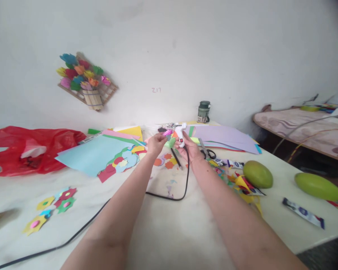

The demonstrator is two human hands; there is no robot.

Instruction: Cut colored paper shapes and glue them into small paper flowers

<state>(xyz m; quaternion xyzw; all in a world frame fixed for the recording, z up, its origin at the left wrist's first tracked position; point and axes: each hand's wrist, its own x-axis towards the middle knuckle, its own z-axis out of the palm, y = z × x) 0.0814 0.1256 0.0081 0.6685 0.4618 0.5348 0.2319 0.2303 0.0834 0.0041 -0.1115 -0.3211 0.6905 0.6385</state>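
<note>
I record right fingers (189,141) closed around the white glue gun (180,132) over the desk (171,232); left fingers (157,139) pinch a pink piece (167,132). Gun presumably light, rigid; best gripped by the handle (181,142).

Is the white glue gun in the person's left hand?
No, the right hand holds the white glue gun, while the left hand has a small pink piece at its fingertips.
</note>
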